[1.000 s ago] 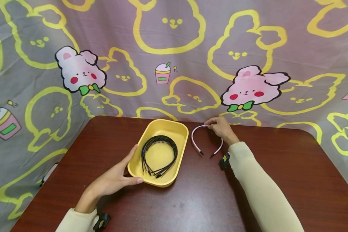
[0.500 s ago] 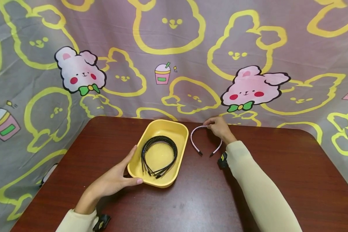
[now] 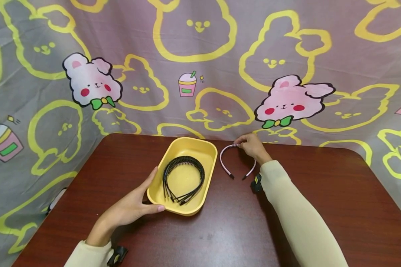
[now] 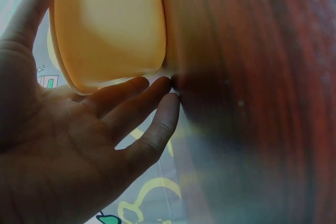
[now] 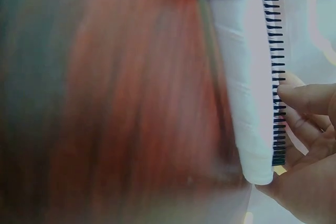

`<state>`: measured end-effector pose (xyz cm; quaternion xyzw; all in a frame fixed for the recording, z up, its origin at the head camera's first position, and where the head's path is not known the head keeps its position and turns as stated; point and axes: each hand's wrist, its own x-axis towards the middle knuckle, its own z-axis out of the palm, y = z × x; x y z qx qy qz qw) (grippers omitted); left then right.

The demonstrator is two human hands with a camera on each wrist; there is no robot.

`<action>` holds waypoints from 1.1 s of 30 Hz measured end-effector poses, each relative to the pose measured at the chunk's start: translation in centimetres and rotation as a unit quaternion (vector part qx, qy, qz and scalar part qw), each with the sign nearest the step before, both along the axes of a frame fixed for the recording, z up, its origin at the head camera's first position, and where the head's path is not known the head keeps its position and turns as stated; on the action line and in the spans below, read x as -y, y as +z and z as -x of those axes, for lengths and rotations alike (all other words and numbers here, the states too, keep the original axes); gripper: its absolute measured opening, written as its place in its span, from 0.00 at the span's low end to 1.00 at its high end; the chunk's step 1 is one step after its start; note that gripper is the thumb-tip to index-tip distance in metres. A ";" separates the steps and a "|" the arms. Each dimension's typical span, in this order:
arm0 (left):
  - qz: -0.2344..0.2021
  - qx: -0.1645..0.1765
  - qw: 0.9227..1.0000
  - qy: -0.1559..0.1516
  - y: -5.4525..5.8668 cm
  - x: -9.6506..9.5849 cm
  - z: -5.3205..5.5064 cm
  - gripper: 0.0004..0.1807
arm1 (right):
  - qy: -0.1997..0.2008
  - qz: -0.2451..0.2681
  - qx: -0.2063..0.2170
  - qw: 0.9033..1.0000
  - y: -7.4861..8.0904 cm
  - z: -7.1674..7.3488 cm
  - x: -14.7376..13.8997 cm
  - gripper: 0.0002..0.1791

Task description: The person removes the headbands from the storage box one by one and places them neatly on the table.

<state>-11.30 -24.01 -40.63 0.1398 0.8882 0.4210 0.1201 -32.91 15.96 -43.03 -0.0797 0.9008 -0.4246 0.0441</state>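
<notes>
My left hand [image 3: 130, 203] spreads around the near-left corner of a yellow tray [image 3: 194, 147], the thumb on its near side and the fingers along its left side. In the left wrist view, fairly straight fingers [image 4: 131, 100] lie against the tray's outer wall. Several black toothed headbands [image 3: 184, 159] lie stacked inside the tray. Just right of the tray, my right hand [image 3: 253, 147] pinches a pale pink headband [image 3: 221, 157] at the top of its arch. Its dark-tipped ends point toward me. The right wrist view shows black comb teeth [image 5: 277, 66] along its inner edge.
A dark reddish-brown wooden table [image 3: 220, 230] bears everything. Close behind its far edge hangs a grey-pink curtain [image 3: 217, 74] with cartoon rabbit prints, which also covers the left and right sides.
The right hand and the pink headband have shifted very slightly left, and the right forearm moved a little with them. The left hand and tray look unchanged.
</notes>
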 end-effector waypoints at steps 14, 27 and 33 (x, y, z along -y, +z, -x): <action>-0.004 0.004 1.000 0.002 0.0 0.0 0.0 0.65 | 0.005 0.000 0.002 1.000 0.1 0.1 0.0 0.14; -0.007 0.005 1.000 0.007 -0.2 0.1 -0.1 0.64 | 0.015 -0.004 -0.001 1.000 0.2 0.2 0.2 0.14; -0.008 0.009 1.000 0.008 -0.2 0.0 0.0 0.65 | 0.029 -0.018 -0.025 0.999 0.5 -0.4 -0.3 0.15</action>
